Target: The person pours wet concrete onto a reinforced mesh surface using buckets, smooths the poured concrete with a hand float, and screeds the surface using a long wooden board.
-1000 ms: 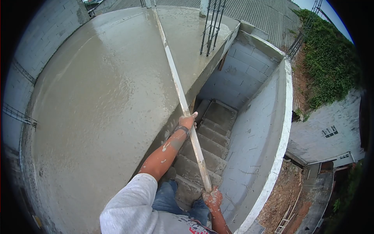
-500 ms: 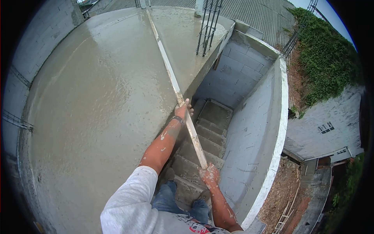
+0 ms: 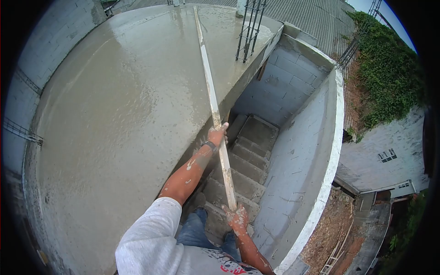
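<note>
A long, pale, straight bar (image 3: 209,82) stretches from near my body out over the wet grey concrete slab (image 3: 123,119). My left hand (image 3: 217,134) is wrapped round the bar beside the slab's edge, with a dark band on the wrist. Lower down, my right hand (image 3: 237,219) grips the near end of the bar above the stairs. Splashes of cement cover both hands and forearms. The far end of the bar lies over the slab's far part.
Concrete stairs (image 3: 250,158) descend between the slab and a curved block wall (image 3: 298,160). Upright rebar (image 3: 250,32) rises from the slab's right edge. Beyond are a corrugated roof (image 3: 302,20), green plants (image 3: 389,64) and lower ground (image 3: 327,224).
The far end of the bar has swung right across the slab. Its near end and my right hand first moved up, then shifted slightly left and down. Both hands have kept their hold.
</note>
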Demonstrator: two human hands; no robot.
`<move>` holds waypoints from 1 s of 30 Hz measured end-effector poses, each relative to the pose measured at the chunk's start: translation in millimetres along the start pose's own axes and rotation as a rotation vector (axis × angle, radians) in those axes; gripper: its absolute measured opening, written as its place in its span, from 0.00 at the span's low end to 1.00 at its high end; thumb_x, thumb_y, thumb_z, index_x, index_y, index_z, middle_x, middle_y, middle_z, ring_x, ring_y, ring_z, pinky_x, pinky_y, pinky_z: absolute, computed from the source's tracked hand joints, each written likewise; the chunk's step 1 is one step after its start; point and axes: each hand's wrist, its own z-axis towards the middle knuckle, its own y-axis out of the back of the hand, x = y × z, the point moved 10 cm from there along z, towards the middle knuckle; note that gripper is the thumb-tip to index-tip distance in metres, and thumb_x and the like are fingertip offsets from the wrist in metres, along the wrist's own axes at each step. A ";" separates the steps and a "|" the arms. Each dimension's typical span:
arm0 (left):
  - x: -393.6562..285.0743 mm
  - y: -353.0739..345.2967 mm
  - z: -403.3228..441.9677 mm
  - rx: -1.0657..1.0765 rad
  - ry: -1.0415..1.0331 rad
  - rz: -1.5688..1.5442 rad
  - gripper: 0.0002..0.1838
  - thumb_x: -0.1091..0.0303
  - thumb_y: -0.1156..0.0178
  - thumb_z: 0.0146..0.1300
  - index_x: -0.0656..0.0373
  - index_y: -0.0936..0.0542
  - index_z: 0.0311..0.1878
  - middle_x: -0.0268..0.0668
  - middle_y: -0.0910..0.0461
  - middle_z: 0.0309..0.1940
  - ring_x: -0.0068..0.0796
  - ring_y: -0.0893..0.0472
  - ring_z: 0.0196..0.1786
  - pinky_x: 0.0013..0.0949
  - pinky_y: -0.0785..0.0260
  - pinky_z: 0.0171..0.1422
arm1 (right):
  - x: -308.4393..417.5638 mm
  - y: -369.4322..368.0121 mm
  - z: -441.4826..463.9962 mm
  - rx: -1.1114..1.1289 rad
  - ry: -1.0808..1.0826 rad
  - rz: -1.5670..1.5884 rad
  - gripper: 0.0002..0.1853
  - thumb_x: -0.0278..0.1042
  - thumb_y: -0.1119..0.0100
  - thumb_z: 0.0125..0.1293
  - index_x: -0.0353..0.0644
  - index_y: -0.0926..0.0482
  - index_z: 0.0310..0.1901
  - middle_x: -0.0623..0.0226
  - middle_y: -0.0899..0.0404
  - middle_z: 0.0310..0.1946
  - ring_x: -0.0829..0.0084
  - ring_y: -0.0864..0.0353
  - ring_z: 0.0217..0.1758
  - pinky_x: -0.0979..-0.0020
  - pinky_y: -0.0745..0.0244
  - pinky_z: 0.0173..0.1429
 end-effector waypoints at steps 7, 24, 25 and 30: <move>32.5 -27.1 -33.2 0.047 0.041 -0.063 0.19 0.58 0.28 0.56 0.59 0.27 0.33 0.31 0.27 0.22 0.22 0.26 0.18 0.29 0.29 0.20 | -23.2 32.3 -40.2 -0.098 -0.006 -0.042 0.32 0.58 0.34 0.55 0.31 0.22 0.43 0.47 0.18 0.33 0.47 0.18 0.37 0.56 0.23 0.44; 129.6 -30.5 -222.9 -0.107 0.138 0.034 0.38 0.49 0.25 0.50 0.71 0.30 0.50 0.38 0.20 0.28 0.27 0.21 0.26 0.34 0.25 0.33 | -204.0 81.5 -126.2 -0.027 0.083 -0.028 0.19 0.44 0.29 0.48 0.39 0.23 0.32 0.51 0.19 0.25 0.47 0.17 0.31 0.54 0.24 0.39; 105.6 -19.9 -226.9 -0.098 0.149 0.019 0.40 0.49 0.25 0.50 0.72 0.33 0.53 0.39 0.20 0.29 0.28 0.21 0.27 0.34 0.25 0.34 | -174.1 89.4 -120.2 0.003 0.073 -0.036 0.19 0.44 0.29 0.48 0.39 0.23 0.32 0.51 0.19 0.25 0.47 0.17 0.32 0.54 0.24 0.39; 39.1 73.1 -173.2 -0.310 -0.026 -0.046 0.26 0.59 0.25 0.51 0.67 0.28 0.40 0.37 0.24 0.23 0.27 0.23 0.22 0.32 0.27 0.25 | -93.0 49.6 -82.2 0.128 0.138 0.119 0.19 0.44 0.29 0.49 0.38 0.23 0.32 0.50 0.18 0.26 0.48 0.17 0.32 0.55 0.24 0.38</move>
